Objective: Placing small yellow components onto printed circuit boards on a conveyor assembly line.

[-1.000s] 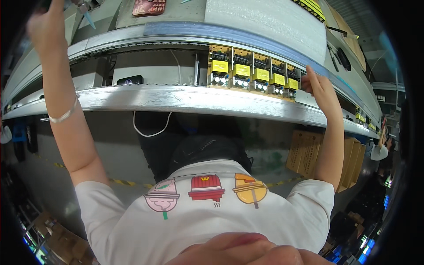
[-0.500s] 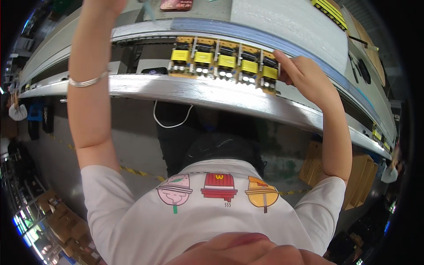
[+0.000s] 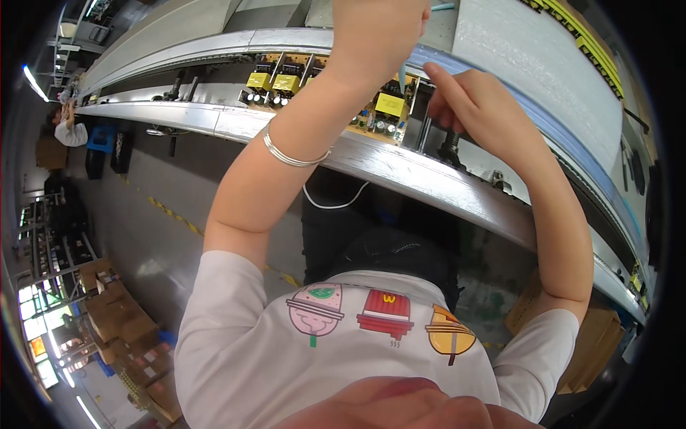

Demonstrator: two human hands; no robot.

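Observation:
On the metal rails sits a circuit-board panel [image 3: 368, 129] with yellow-wrapped transformers [image 3: 390, 105], black parts and small capacitors. My left forearm crosses over its middle and hides part of it. My left hand [image 3: 389, 32] is closed above the panel's right end, cut off by the top edge. From it a thin pale-blue stick-like tool [image 3: 402, 79] points down beside the rightmost transformer; its exact kind cannot be made out. My right hand [image 3: 475, 107] hovers just right of the panel, apart from it, index finger stretched out, other fingers loosely bent, nothing visible in them.
The front aluminium rail [image 3: 443, 175] runs across before me, with a white cable [image 3: 336, 206] hanging below. Behind the rails lies a white foam sheet [image 3: 532, 61], with a yellow-and-black strip [image 3: 589, 50] beyond. Cardboard boxes [image 3: 118, 307] stand at lower left.
My left hand has swung right, from left of the panel to over its right end, bringing the blue tool. The panel has shifted left relative to my right hand, which no longer touches its edge.

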